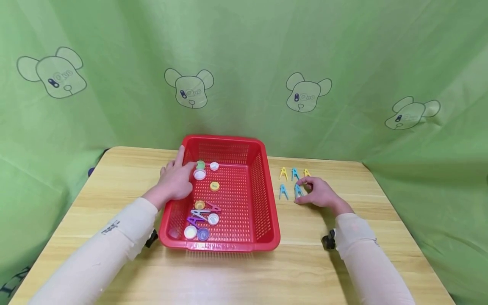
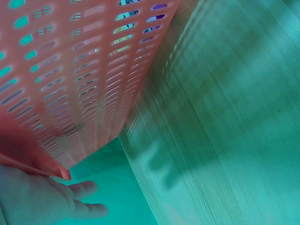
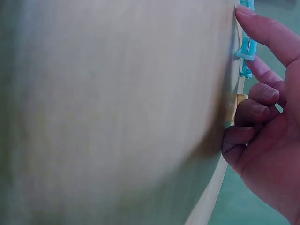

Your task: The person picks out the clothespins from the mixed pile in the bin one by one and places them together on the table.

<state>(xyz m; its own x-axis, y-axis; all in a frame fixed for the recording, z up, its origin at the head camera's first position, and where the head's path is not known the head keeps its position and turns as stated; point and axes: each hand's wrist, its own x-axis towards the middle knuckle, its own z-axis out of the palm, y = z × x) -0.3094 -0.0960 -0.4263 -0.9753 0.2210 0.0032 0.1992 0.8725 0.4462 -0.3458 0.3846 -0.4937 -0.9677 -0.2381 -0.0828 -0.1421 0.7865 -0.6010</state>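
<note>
My left hand (image 1: 176, 180) lies over the left rim of a red plastic basket (image 1: 271, 212), thumb inside near a green bottle cap (image 1: 200, 164). Outside the rim, the left wrist view shows straight fingers (image 2: 86, 210) reaching past the basket wall. To the right, my right hand (image 1: 317, 193) pinches a light blue clothespin (image 1: 298, 190) lengthwise between thumb and index finger, down at the tabletop. The other fingers of that hand are curled in. Beside it are another blue clothespin (image 1: 283, 191) and, behind, a blue one (image 1: 295, 173) between two yellow clothespins (image 1: 283, 173).
Inside the basket lie several bottle caps, among them a yellow cap (image 1: 214, 186) and a purple cap (image 1: 203, 234). Pink, white and purple clothespins (image 1: 195, 221) overlap near its front left. Behind the wooden table (image 1: 324, 271) hangs a green curtain (image 1: 244, 51).
</note>
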